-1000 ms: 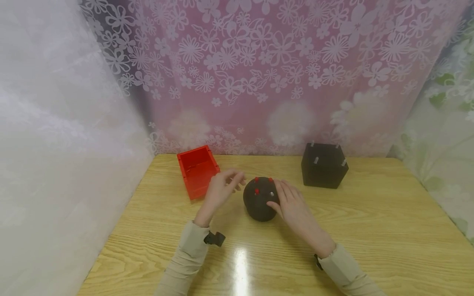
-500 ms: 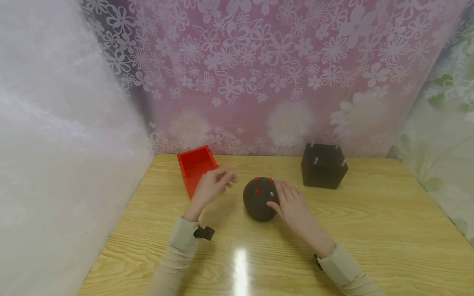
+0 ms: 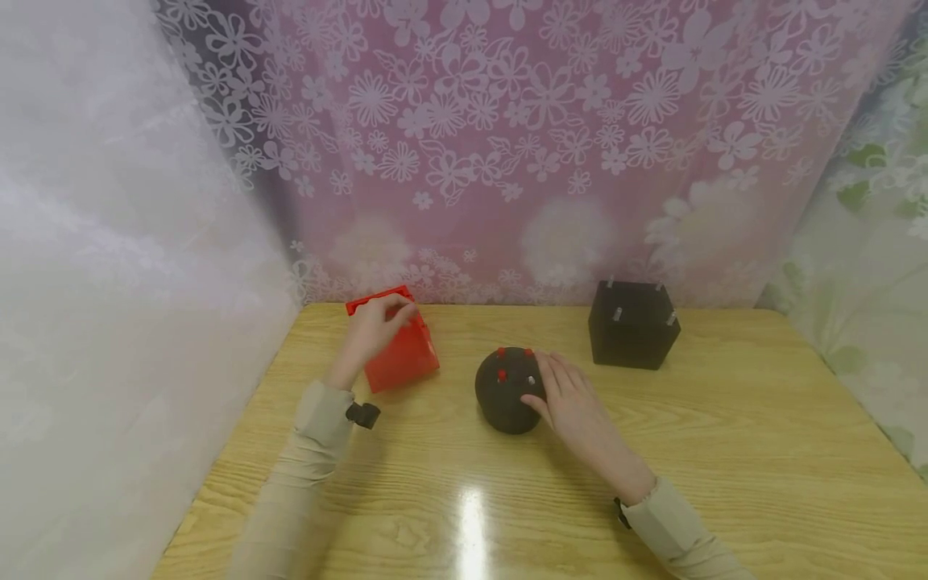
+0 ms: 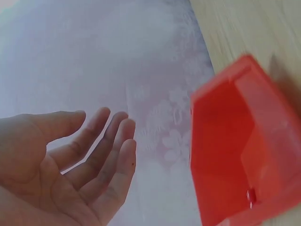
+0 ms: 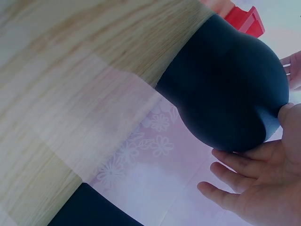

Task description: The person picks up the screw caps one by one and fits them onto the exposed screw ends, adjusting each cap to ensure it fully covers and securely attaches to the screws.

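Observation:
Low over the red box [image 3: 402, 362] at the left back, my left hand [image 3: 371, 329] hangs with fingers loosely bent and nothing in them. In the left wrist view a small peg-like piece [image 4: 251, 195] lies inside that box. A black ball-shaped body [image 3: 503, 407] on a wide base stands mid-table. Red pegs [image 3: 502, 375] and a clear one [image 3: 532, 379] stick up from its top. My right hand [image 3: 580, 415] rests against its right side, thumb toward the front. From the right wrist, the thumb and index finger touch the curved side, while the other fingers spread away.
At the back right stands a black box [image 3: 629, 346] with clear pegs [image 3: 618, 314] standing up at its top corners. A pink flowered curtain [image 3: 464, 161] hangs behind the wooden table [image 3: 551, 515]. Pale sheets [image 3: 130, 282] line both sides.
My left hand has moved left and away from the black ball-shaped body to over the red box. The right hand and the ball-shaped body stay where they were.

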The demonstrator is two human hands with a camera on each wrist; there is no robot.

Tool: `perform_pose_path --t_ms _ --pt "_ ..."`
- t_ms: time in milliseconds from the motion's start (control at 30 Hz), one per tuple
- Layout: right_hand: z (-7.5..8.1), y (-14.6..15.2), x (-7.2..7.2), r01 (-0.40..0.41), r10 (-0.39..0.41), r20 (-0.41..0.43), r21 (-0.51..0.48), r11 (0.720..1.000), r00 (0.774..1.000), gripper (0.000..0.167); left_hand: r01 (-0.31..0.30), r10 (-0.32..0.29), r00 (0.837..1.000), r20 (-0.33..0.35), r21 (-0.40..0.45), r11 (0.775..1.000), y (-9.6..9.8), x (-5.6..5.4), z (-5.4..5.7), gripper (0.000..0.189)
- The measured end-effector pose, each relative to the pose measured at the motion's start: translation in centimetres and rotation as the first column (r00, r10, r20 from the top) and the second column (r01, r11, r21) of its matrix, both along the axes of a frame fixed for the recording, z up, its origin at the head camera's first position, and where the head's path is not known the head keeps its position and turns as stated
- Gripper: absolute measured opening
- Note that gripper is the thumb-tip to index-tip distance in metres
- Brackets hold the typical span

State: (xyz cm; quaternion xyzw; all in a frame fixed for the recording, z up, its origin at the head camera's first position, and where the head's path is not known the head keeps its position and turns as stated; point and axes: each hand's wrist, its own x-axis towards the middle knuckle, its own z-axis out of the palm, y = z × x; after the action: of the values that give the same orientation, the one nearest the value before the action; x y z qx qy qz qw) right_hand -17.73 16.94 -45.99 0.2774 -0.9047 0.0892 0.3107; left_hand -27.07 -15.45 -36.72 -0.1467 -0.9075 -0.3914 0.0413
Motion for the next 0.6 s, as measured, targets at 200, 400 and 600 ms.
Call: perform_pose_path --t_ms 200,400,600 --pt "-0.2 0.0 -0.1 0.000 0.000 -0.015 -0.003 1.000 1.000 0.080 -0.072 0.066 0.997 -0.050 -0.125 0.989 -1.0 -2.1 0.4 0.029" --pt "-0.2 -0.1 -0.3 -0.010 0.009 -0.036 -0.022 1.000 0.999 0.079 -0.100 0.100 0.995 -0.012 -0.245 0.964 -1.5 -3.9 0.3 0.030" --pt "-0.1 -0.1 -0.2 -0.015 0.014 -0.030 -0.015 1.000 0.999 0.077 -0.088 0.128 0.989 0.070 -0.419 0.904 -1.6 -5.7 -0.5 0.026"
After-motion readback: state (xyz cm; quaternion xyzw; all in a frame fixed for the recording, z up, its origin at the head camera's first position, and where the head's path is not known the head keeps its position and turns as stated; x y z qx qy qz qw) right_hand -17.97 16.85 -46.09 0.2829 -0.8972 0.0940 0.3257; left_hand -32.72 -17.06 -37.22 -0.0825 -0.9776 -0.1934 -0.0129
